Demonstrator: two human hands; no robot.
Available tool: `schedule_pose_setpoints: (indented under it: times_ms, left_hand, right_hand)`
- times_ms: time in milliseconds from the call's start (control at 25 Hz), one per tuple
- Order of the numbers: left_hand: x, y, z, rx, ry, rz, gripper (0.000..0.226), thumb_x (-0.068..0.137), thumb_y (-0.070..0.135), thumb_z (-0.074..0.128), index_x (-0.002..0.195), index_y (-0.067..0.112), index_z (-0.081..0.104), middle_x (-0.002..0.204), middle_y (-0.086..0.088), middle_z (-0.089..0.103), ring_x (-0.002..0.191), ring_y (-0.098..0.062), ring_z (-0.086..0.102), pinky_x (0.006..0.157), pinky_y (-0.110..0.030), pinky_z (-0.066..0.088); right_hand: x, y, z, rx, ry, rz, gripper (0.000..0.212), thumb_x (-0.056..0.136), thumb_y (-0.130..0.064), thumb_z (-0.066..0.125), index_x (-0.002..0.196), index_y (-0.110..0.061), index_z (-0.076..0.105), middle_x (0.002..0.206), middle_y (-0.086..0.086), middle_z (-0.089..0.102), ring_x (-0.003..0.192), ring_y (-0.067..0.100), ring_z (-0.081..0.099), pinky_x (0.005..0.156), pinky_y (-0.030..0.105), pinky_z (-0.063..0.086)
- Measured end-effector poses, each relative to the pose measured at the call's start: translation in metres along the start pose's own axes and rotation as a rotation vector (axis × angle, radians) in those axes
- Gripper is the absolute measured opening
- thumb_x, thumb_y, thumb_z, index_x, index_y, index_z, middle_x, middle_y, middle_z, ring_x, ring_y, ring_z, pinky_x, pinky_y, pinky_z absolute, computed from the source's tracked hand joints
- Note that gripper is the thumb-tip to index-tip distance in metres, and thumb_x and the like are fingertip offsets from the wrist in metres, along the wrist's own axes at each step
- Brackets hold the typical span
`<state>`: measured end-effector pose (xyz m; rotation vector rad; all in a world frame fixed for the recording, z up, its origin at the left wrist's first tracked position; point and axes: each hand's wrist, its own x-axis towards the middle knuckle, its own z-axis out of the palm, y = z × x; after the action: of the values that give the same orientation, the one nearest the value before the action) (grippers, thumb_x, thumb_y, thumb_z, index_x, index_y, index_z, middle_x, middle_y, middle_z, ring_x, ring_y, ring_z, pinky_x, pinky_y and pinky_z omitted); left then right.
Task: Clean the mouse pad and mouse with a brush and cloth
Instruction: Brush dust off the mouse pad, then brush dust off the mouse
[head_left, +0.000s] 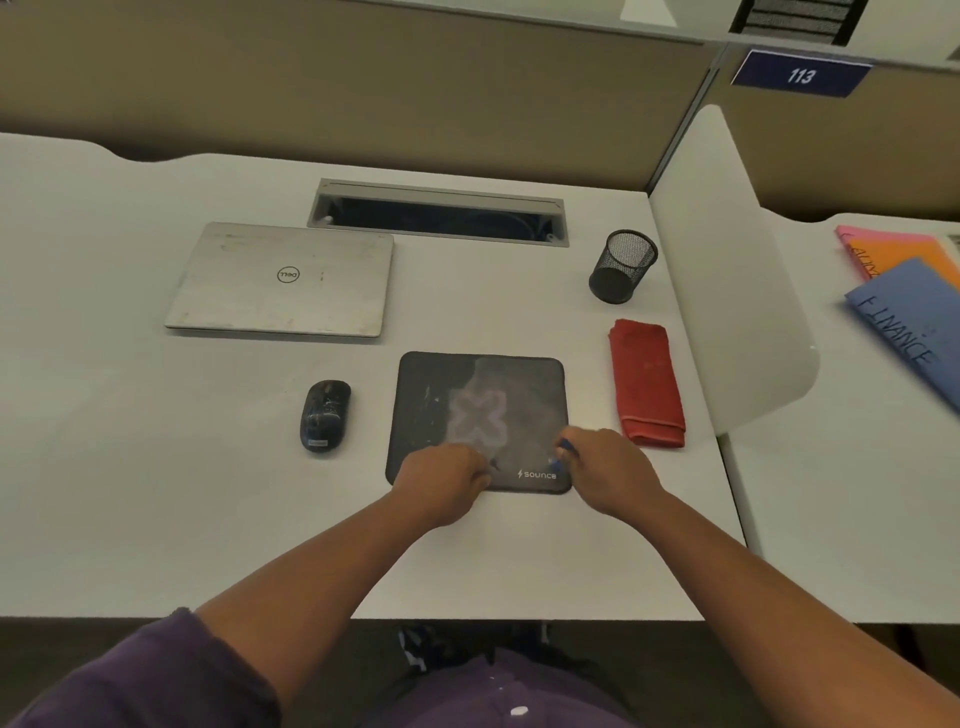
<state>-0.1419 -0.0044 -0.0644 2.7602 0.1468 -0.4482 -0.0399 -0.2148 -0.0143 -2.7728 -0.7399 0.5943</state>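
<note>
1. The mouse pad (478, 410) is laid flat on the desk (130, 493), right in front of the person, with its near edge under both hands.
2. The left hand (441, 480) is seen on the near left part of the pad, with its fingers curled; if something is pinched there cannot be told.
3. The right hand (605, 470) is seen at the near right corner, and a small blue thing (likely the brush (563, 448)) is held in its curled fingers, touching the pad.
4. Most of the dusty pad is spread out away from the hands, so brushing would likely be done by pushing forward.
5. The mouse (324, 414) is found just left of the pad, nearer the left hand, with its long side pointing away.
6. The red cloth (647, 382) is folded just right of the pad, nearer the right hand, and is not touched.
</note>
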Motion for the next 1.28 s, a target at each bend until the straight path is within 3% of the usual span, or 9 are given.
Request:
schedule_pose_setpoints:
  times_ms: [120,200,320,480,720,880,1040,1160,1280]
  left_hand:
    - [0.004,0.003,-0.003,-0.006,0.001,-0.013,0.029,0.1,0.045,0.046,0.104,0.027,0.068,0.103,0.003,0.068,0.09,-0.024,0.065,0.069,-0.031,0.043]
    - [0.004,0.002,-0.001,-0.004,0.001,-0.001,0.027,0.1,0.044,0.046,0.107,0.028,0.068,0.106,0.003,0.067,0.092,-0.025,0.065,0.069,-0.032,0.043]
    - [0.002,-0.002,0.0,-0.002,-0.028,0.028,0.023,0.1,0.041,0.046,0.109,0.03,0.064,0.11,0.003,0.066,0.094,-0.025,0.064,0.069,-0.032,0.044]
    - [-0.006,-0.005,-0.003,-0.07,-0.028,0.02,0.024,0.098,0.045,0.049,0.115,0.036,0.064,0.11,0.006,0.069,0.092,-0.022,0.065,0.072,-0.033,0.051]
    - [-0.04,-0.038,-0.014,-0.227,0.304,-0.314,0.031,0.099,0.035,0.055,0.13,0.034,0.057,0.096,0.005,0.072,0.087,-0.02,0.067,0.072,-0.031,0.052]
    - [-0.077,-0.068,-0.023,-0.247,0.527,-0.463,0.049,0.09,0.02,0.069,0.138,0.02,0.06,0.124,-0.001,0.069,0.112,-0.025,0.061,0.096,-0.044,0.051]
    - [-0.108,-0.105,-0.027,-0.237,0.624,-0.676,0.049,0.089,0.017,0.063,0.138,0.018,0.06,0.075,0.002,0.068,0.075,-0.024,0.065,0.084,-0.042,0.053]
    - [-0.112,-0.138,-0.018,-0.211,0.581,-0.703,0.059,0.089,0.019,0.062,0.147,0.019,0.05,0.137,0.0,0.06,0.128,-0.023,0.05,0.109,-0.047,0.034]
    - [-0.107,-0.167,-0.006,-0.168,0.573,-0.687,0.047,0.096,0.023,0.058,0.142,0.017,0.054,0.153,-0.001,0.047,0.141,-0.024,0.037,0.11,-0.049,0.029]
  right_hand:
    - [-0.002,-0.003,0.002,0.153,-0.131,-0.056,0.012,0.096,-0.026,0.055,0.087,-0.028,0.062,0.09,-0.005,0.069,0.081,0.02,0.06,0.067,0.034,0.045]
    - [-0.002,-0.007,0.002,0.264,0.007,-0.056,0.011,0.097,-0.027,0.056,0.091,-0.027,0.065,0.088,-0.005,0.069,0.079,0.017,0.06,0.067,0.033,0.046]
    - [-0.001,-0.013,0.008,0.102,-0.005,-0.065,0.01,0.097,-0.029,0.056,0.092,-0.027,0.064,0.085,-0.004,0.066,0.079,0.021,0.06,0.063,0.032,0.045]
    - [0.008,-0.024,0.01,0.371,-0.081,-0.114,0.012,0.098,-0.027,0.057,0.087,-0.028,0.061,0.077,-0.009,0.065,0.063,0.005,0.054,0.056,0.018,0.04]
    - [0.039,-0.047,0.011,0.423,-0.093,-0.235,0.018,0.099,-0.027,0.057,0.084,-0.036,0.056,0.077,-0.013,0.063,0.068,0.002,0.057,0.057,0.015,0.04]
    - [0.06,-0.086,0.015,0.536,-0.073,-0.375,0.022,0.098,-0.024,0.059,0.082,-0.039,0.059,0.08,-0.022,0.065,0.078,-0.009,0.058,0.062,0.004,0.039]
    - [0.071,-0.128,0.025,0.577,-0.114,-0.426,0.012,0.098,-0.035,0.056,0.09,-0.041,0.061,0.085,-0.019,0.066,0.078,0.001,0.061,0.068,0.017,0.046]
    - [0.082,-0.157,0.029,0.618,-0.078,-0.431,0.012,0.098,-0.036,0.057,0.089,-0.043,0.061,0.077,-0.011,0.066,0.061,0.002,0.055,0.053,0.014,0.04]
    - [0.091,-0.177,0.032,0.662,-0.044,-0.382,0.019,0.097,-0.027,0.061,0.086,-0.042,0.061,0.072,-0.011,0.063,0.055,0.002,0.049,0.052,0.012,0.039]
